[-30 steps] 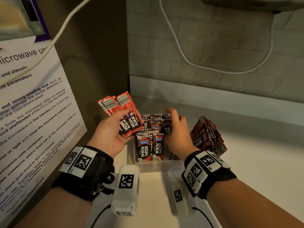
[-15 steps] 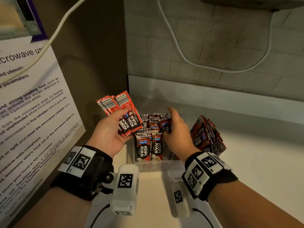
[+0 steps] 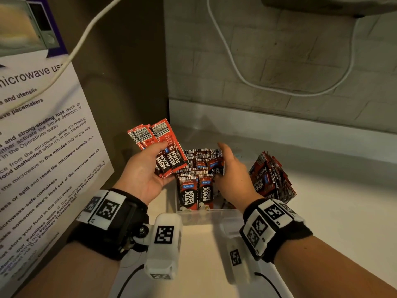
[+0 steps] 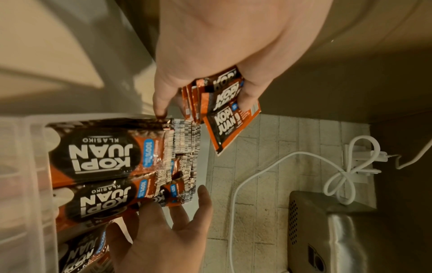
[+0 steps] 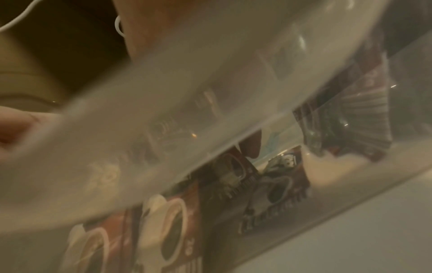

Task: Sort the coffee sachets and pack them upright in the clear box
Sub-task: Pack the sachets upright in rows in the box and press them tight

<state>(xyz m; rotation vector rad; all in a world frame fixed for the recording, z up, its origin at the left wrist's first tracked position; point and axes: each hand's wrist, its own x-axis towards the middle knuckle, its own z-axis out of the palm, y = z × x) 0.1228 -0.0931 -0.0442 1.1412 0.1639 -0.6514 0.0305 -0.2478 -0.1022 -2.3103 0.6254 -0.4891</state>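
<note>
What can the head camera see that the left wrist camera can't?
Only the head view shows the microwave poster and the loose sachet pile right of the clear box. Only the left wrist view shows the silver wall unit. Both show the left hand gripping a fan of sachets and the right hand at the packed sachets.
</note>
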